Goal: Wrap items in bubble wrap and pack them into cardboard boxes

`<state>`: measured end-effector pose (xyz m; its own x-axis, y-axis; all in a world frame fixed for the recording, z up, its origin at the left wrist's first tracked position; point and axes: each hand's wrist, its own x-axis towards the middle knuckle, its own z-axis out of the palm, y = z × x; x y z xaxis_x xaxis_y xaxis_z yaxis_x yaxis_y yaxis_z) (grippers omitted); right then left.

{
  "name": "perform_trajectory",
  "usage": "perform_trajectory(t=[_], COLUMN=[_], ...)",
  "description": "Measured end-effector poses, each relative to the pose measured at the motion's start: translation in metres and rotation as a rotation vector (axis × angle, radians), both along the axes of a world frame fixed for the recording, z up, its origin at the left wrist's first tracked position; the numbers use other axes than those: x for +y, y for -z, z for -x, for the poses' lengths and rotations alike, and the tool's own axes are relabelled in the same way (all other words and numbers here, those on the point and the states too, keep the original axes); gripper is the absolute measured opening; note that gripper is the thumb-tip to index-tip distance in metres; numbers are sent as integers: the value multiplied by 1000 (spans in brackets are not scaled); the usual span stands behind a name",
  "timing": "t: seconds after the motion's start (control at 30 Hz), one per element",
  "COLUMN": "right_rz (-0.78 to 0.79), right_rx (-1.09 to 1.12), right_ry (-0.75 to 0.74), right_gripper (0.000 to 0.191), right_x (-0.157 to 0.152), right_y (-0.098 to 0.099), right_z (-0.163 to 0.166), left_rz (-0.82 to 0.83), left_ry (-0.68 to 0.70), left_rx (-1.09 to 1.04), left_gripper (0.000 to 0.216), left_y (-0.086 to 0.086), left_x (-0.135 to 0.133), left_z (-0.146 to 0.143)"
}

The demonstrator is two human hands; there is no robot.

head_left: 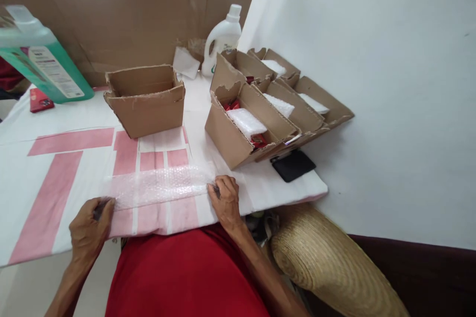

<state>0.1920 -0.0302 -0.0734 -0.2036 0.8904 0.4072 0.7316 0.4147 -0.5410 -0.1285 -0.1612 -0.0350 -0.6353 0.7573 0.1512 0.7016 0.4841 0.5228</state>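
A clear strip of bubble wrap (159, 183) stretches flat between my two hands, just above or on the cloth near the table's front edge. My left hand (90, 225) pinches its left end between thumb and fingers. At the other end, my right hand (225, 200) is closed on the right edge of the wrap. Beyond the strip stands an open cardboard box (150, 114); its inside floor is hidden from here. To the right of my right hand, a nearer cardboard box (226, 138) holds a white wrapped packet (247, 123) and red items.
Several more cardboard boxes (312, 94) with white packets lean by the white wall. A black flat pouch (293, 165) lies before them. Behind stand a white jug (223, 42) and a green liquid bottle (55, 69), near a red packet (40, 100). A straw hat (327, 257) hangs below the edge.
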Motion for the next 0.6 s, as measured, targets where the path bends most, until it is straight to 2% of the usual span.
perform_trajectory(t=[0.17, 0.27, 0.33, 0.4, 0.5, 0.53, 0.6], right_rz=[6, 12, 10, 14, 39, 45, 48], right_rx=[38, 50, 47, 30, -4, -12, -22], right_ry=[20, 24, 21, 15, 7, 9, 16], right_gripper=[11, 12, 13, 13, 15, 15, 16], right_x=[0, 2, 3, 4, 5, 5, 6], right_y=[2, 2, 1, 0, -2, -3, -4], right_z=[2, 2, 2, 1, 1, 1, 2], left_rz=[-5, -74, -120, -147, -108, -75, -11], left_ry=[-56, -52, -2, 188, 578, 647, 672], left_rx=[64, 203, 321, 398, 428, 434, 454], left_gripper=[47, 66, 65, 54, 47, 48, 49], left_y=[-3, -7, -7, -3, 10, 16, 25], left_x=[3, 8, 15, 22, 30, 31, 30], left_z=[-5, -16, -29, -44, -69, -76, -85])
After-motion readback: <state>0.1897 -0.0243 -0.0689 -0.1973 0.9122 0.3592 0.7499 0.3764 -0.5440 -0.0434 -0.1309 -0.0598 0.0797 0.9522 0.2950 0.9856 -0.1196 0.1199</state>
